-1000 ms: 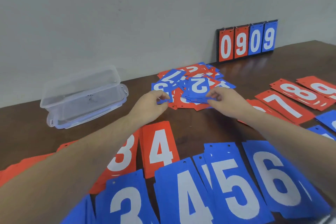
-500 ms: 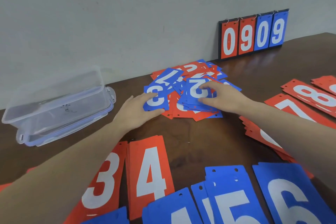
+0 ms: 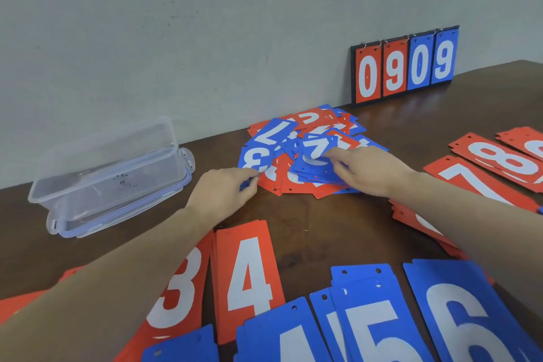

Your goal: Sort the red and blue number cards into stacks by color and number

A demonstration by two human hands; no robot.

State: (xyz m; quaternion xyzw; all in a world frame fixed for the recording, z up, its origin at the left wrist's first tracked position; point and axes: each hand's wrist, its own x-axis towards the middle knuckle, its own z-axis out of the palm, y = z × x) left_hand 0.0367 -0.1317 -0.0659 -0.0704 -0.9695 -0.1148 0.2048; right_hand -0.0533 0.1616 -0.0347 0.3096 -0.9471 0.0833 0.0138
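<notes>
A loose pile of red and blue number cards lies at the middle back of the brown table. My left hand pinches the near edge of a blue 3 card at the pile's left side. My right hand rests on the pile's right side, its fingers pinching a blue card on top. Sorted stacks lie near me: red 3, red 4, blue 4, blue 5, blue 6. Red 7 and red 8 stacks lie at the right.
A clear plastic box sits upside down on its lid at the left. A scoreboard showing 0909 leans on the wall at the back right. More red cards reach the left edge.
My left hand went from lying on the blue 3 card to pinching its near edge. My right hand's fingers moved onto a blue card on top. The view shifted slightly.
</notes>
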